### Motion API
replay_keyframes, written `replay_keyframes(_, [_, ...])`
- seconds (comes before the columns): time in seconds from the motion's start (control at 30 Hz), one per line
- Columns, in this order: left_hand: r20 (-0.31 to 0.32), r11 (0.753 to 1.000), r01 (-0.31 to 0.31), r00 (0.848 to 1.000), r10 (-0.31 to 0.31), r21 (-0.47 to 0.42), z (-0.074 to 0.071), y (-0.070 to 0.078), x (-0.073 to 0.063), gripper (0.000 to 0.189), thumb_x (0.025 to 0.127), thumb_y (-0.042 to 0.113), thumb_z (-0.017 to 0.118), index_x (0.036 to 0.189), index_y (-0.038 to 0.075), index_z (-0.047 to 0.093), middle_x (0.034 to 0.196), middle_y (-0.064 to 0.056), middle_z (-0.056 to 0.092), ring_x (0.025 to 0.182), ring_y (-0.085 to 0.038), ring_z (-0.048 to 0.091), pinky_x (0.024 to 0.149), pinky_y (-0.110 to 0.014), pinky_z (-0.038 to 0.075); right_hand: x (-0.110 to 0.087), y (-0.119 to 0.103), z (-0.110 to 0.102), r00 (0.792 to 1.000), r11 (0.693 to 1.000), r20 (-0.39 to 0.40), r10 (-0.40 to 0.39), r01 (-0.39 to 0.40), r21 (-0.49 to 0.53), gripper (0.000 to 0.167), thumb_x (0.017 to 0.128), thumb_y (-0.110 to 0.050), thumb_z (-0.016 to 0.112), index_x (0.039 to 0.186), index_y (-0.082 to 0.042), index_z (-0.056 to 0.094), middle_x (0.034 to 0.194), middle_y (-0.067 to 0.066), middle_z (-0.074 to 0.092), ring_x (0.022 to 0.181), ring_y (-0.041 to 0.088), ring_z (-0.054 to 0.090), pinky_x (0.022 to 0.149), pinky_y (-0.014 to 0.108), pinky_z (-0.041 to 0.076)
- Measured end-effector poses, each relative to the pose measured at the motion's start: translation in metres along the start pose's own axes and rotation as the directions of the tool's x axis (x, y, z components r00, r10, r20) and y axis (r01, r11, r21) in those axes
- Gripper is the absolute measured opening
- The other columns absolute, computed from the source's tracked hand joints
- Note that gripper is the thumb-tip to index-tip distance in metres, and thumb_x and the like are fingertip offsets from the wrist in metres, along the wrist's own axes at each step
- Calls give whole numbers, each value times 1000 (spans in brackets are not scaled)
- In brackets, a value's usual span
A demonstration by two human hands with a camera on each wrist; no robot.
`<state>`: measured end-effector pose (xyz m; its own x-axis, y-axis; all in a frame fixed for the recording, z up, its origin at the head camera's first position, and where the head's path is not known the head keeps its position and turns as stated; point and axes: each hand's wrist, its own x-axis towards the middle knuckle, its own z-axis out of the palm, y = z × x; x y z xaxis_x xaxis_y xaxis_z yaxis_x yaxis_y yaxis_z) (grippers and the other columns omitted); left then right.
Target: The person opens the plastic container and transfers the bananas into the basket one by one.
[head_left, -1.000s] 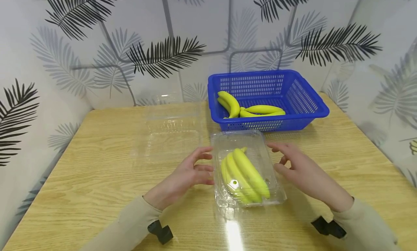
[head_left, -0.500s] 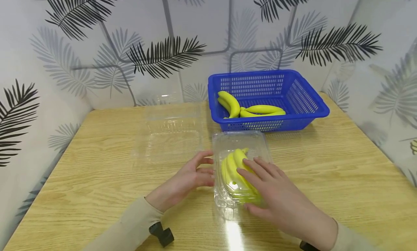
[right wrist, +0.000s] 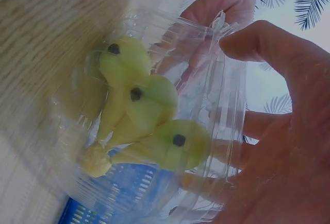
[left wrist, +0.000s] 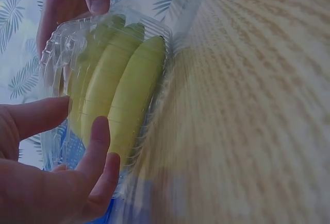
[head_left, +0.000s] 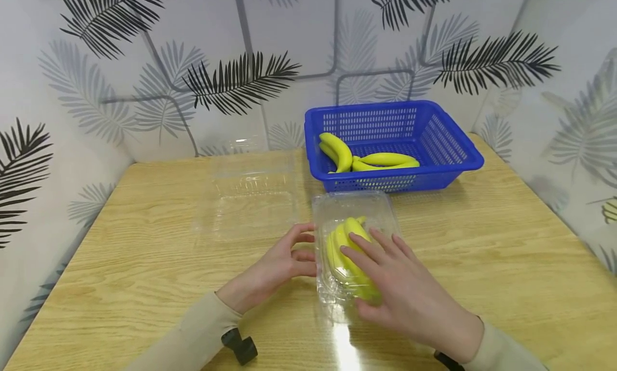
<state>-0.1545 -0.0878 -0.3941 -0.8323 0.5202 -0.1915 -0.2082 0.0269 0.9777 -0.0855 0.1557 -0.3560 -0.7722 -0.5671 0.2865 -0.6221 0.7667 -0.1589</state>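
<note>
Leaf-printed, pale grey wallpaper (head_left: 299,33) backs the light-brown wood-grain table (head_left: 135,264), where a clear, rectangular, thin-walled plastic box (head_left: 376,202) sits before me, curved yellow bananas (head_left: 336,250) inside. I judge the box light, springy and slick, easily dented by a hard squeeze — its edges and corners look stiffest, so best held there. My left hand (head_left: 277,264) rests at its left side, fingers apart, pinching nothing; my right hand (head_left: 409,293) lies spread across the top, thumb by the near edge. Beyond stands a slotted blue plastic basket (head_left: 455,168) with more yellow bananas (head_left: 385,159); leftward, an open clear plastic container (head_left: 255,210).
</note>
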Motion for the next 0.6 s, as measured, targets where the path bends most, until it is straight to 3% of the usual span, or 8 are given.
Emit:
replay_keyframes(0.27, [14,1000,-10,1000,10,3,1,1,1,75,86,1,69,150,13,32,150,-16,28,116,-33,56,90,-39,51,3,-6,2,999,996,-15,-31,29,-88,74,77,-35,75,143,-14,51,148,13,46,135,45,38,105,65,32])
replay_keyframes(0.4, [13,1000,1,1000,-1,8,1,3,-1,77,85,4,71,151,14,32,150,-14,29,116,-32,56,91,-40,50,4,-7,2,999,996,-12,-37,36,-87,76,76,-33,76,144,-12,50,148,14,45,134,46,39,105,67,30])
replay_keyframes(0.6, [25,1000,16,1000,-17,18,4,4,-3,83,82,11,77,151,18,32,150,-9,30,115,-29,58,97,-44,46,6,-7,9,994,996,-109,-12,2,-92,68,77,-28,78,138,-10,56,144,14,50,130,45,44,104,68,31])
